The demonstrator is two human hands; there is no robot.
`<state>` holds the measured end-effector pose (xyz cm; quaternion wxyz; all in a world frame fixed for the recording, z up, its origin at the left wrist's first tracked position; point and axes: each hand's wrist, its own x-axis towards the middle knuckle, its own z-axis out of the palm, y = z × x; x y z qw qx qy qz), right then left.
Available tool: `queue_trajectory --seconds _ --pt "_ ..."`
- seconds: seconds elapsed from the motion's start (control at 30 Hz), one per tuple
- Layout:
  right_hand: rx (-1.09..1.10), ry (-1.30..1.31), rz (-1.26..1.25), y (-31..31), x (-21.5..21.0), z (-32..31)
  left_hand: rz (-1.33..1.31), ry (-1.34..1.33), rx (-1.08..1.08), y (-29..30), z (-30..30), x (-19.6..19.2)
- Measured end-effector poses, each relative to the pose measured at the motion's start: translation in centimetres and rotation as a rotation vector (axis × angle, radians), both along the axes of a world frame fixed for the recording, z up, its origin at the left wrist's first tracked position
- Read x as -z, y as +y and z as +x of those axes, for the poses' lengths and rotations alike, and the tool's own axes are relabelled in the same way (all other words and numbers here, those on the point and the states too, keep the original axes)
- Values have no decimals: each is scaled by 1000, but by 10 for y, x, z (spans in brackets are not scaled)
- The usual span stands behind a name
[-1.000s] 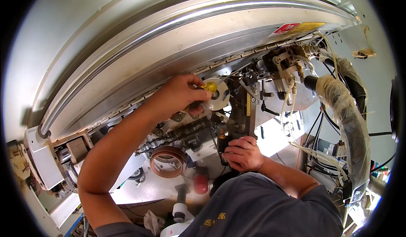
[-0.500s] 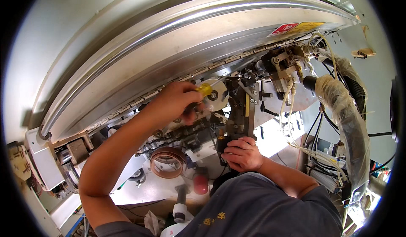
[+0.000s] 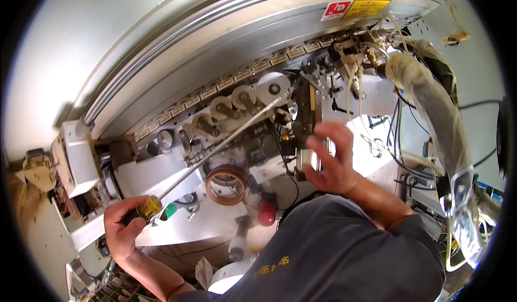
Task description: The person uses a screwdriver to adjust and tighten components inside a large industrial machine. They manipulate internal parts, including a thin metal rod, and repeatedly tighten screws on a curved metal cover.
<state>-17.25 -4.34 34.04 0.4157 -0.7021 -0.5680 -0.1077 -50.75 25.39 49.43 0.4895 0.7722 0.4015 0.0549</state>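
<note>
At the left end of the white panel [image 3: 177, 231] under the machine, the left hand [image 3: 123, 224] has its fingers wrapped around the yellow-handled screwdriver [image 3: 149, 207]. That hand has come down and back from the white wheel [image 3: 265, 88], and the long shaft now slants up and right over the row of rollers [image 3: 221, 108]. Its tip ends beside the wheel's right edge; whether it touches anything there is hard to tell.

The right hand [image 3: 331, 164] has lifted off the lower end of the dark bar [image 3: 305, 124]. It is blurred, fingers spread wide, with nothing visible in its grip, so neither hand is steadying the bar now.

Between the hands sit the brown ring [image 3: 225, 200] and, to its lower right, a red knob [image 3: 266, 214]. Above the rollers, a slotted metal strip [image 3: 242, 77] runs along the machine's long lower edge. On the right, pale tubes [image 3: 361, 102] and a thick plastic-wrapped hose [image 3: 433, 110] hang down, crowding that side of the right hand.
</note>
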Motion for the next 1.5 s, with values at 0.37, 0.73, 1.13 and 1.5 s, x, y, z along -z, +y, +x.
queue_trajectory --seconds 0.37,0.73,1.13,1.5 --pt "-645 563 -486 -28 -60 -71 -378 -1412 -241 -71 -29 28" --pt "-603 677 -650 -83 -91 -101 -606 -1617 -774 -78 0 47" --pt "-568 292 -420 -122 -83 -92 -493 -1292 -1008 -81 24 48" --pt "-527 684 -418 -177 -60 -58 -182 -1586 -1160 -47 -147 -6"
